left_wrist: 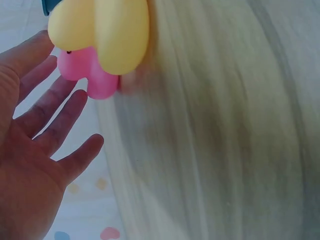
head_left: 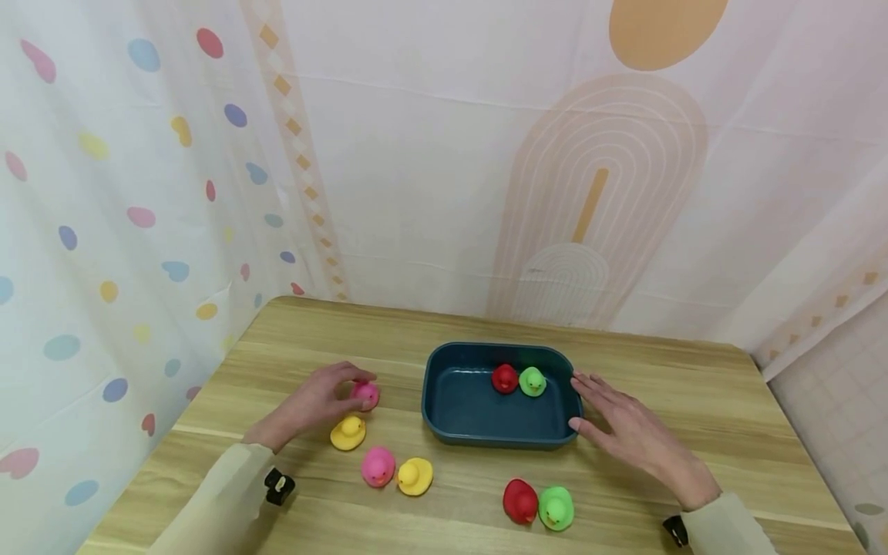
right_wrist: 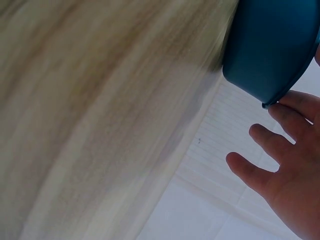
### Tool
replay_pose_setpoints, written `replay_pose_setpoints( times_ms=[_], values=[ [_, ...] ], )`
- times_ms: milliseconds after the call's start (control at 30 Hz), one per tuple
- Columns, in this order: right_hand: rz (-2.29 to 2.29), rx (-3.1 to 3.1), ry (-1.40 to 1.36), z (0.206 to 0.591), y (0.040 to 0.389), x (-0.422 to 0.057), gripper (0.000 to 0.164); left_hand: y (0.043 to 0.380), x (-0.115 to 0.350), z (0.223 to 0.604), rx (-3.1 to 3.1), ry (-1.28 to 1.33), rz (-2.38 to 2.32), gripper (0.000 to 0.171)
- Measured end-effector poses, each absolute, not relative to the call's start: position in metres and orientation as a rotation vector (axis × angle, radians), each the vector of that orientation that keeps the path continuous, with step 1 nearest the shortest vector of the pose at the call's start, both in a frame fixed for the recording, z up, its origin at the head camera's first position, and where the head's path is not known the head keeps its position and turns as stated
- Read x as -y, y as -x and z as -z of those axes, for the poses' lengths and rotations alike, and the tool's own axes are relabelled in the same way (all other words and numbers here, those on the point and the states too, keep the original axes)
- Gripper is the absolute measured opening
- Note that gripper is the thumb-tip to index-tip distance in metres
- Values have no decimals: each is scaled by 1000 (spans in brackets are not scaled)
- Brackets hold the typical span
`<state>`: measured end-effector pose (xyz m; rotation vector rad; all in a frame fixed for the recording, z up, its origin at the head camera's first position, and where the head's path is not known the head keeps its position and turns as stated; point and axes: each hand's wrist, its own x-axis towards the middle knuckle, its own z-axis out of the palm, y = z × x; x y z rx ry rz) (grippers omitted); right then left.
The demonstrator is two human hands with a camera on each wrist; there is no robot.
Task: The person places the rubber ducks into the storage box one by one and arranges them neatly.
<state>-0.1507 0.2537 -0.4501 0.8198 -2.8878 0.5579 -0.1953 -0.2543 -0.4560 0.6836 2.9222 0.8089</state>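
My left hand [head_left: 315,401] reaches around a pink rubber duck [head_left: 366,395] at the left of the table, thumb on the near side and fingers over the far side. In the left wrist view the fingers [left_wrist: 70,117] are spread and fairly straight, with the pink duck [left_wrist: 102,80] partly hidden behind a yellow duck [left_wrist: 122,37]. My right hand [head_left: 634,432] rests its straight fingertips at the right end of a dark blue bin [head_left: 444,438]. Inside the bin sit a red duck [head_left: 505,378] and a green duck [head_left: 533,381].
Near the left hand is a yellow duck [head_left: 348,433]. Closer to the front lie another pink duck [head_left: 378,467] and another yellow duck [head_left: 415,476]. A red duck [head_left: 520,501] and a green duck [head_left: 556,509] stand together before the bin. A patterned curtain [head_left: 416,193] hangs behind the wooden table [head_left: 312,331].
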Motion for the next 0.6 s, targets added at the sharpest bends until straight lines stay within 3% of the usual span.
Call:
replay_pose_setpoints(
  times_ms=[367, 600],
  values=[
    [-562, 2889, -818, 451, 151, -253, 64, 196, 261, 460, -2900, -734, -910, 19],
    [-551, 2874, -819, 452, 151, -254, 64, 193, 261, 457, -2930, -792, -943, 21]
  ],
)
